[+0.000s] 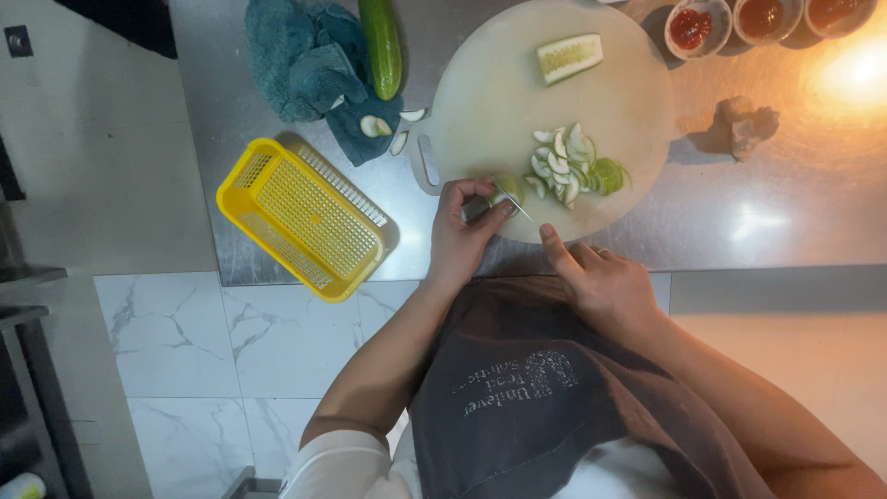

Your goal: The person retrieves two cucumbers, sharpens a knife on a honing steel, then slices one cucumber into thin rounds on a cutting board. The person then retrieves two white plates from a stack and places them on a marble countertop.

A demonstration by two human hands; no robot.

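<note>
At the lower middle of the frame we pressed a small piece of cucumber (505, 188) down on the near edge of the round cutting board (490, 83), our left hand (459, 236) curled over it with the fingertips gripping it. Our right hand (605, 282) sat just to the right, clenched around a knife (519, 209) whose thin blade reached up and left to the piece; the handle was hidden inside the fist. Just to the right of the blade lay a heap of cut slices (571, 166) on the board, and a halved chunk of cucumber (569, 57) rested near the board's upper edge. A whole cucumber (381, 44) lay at the top of the frame on a blue cloth (296, 60), with a few stray slices beside it. A yellow basket (300, 217) stood on the steel table (739, 212) at left, and three small bowls of red sauce (691, 28) sat at upper right.
</note>
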